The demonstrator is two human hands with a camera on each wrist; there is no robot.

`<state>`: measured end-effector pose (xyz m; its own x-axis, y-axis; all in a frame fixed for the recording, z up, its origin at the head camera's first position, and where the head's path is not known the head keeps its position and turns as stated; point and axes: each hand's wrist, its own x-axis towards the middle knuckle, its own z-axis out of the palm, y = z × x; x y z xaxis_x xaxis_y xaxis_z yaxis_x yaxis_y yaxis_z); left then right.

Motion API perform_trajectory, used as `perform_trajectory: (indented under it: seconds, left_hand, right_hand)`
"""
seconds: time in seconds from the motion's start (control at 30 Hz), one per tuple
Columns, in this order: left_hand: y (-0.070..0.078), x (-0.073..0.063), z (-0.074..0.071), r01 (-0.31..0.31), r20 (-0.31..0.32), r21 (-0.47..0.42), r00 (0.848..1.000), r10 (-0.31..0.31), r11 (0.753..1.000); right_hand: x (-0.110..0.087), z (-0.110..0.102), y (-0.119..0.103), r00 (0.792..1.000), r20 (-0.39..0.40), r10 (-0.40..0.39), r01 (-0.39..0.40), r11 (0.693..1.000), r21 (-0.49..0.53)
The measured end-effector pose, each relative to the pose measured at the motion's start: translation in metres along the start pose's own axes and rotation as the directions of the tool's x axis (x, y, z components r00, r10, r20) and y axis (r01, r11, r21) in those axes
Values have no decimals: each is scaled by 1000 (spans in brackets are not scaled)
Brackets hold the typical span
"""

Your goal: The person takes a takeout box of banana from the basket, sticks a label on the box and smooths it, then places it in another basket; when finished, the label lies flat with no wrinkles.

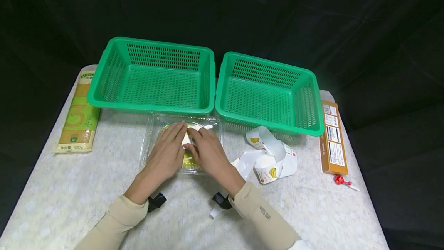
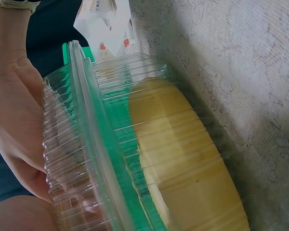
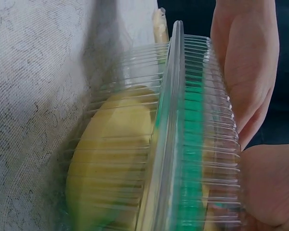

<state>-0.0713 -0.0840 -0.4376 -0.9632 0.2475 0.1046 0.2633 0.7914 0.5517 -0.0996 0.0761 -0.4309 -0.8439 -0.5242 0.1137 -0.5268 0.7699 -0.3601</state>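
While the surface [image 1: 187,227] is covered by a pale, patterned cloth [image 1: 52,203], its far edge is lined by a left basket [image 1: 152,108] and a right basket [image 1: 270,123], both moulded in green perforated plastic. Just beside the left basket's near rim a clear, ribbed plastic container [image 1: 147,144] is placed, its broader extent laid parallel to the near edge, from which it is parted by a wide stretch of cloth. Smooth, rounded yellow contents [image 2: 178,154] are held inside. The left edge is flanked by a flat yellow-green pack [image 1: 77,120], its long axis pointed away. To the container's right a loosely curled, printed paper strip [image 1: 286,161] is spread; along the right edge an orange box [image 1: 333,138] is set lengthwise. The container's top is touched by the left hand [image 1: 167,149], fingers extended toward the far edge, and by the right hand [image 1: 209,149], fingers loosely bent, thumb spread apart. By the box's near end a red lollipop [image 1: 339,179] is laid.
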Motion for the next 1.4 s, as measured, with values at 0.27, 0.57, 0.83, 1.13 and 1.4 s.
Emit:
perform_trajectory:
  seconds: [0.27, 0.57, 0.83, 1.13, 1.4]
  left_hand:
    - [1, -1, 0, 0, -6, -11, 1000, 0, 1000]
    - [1, 3, -2, -16, -3, -6, 1000, 16, 1000]
    - [0, -1, 2, -6, -24, -25, 1000, 5, 1000]
    - [-1, 1, 2, -9, -31, -41, 999, 7, 999]
    - [-2, 1, 2, 4, -17, -43, 1000, -5, 999]
  right_hand:
    - [-3, -2, -2, 1000, 2, 4, -4, 1000, 0]
    - [-4, -3, -1, 1000, -1, 11, -11, 1000, -1]
    - [-11, 2, -2, 999, -45, -24, 24, 1000, -10]
    - [-15, 1, -6, 993, -107, -56, 53, 998, -29]
    - [-23, 1, -6, 993, -102, -61, 60, 998, -7]
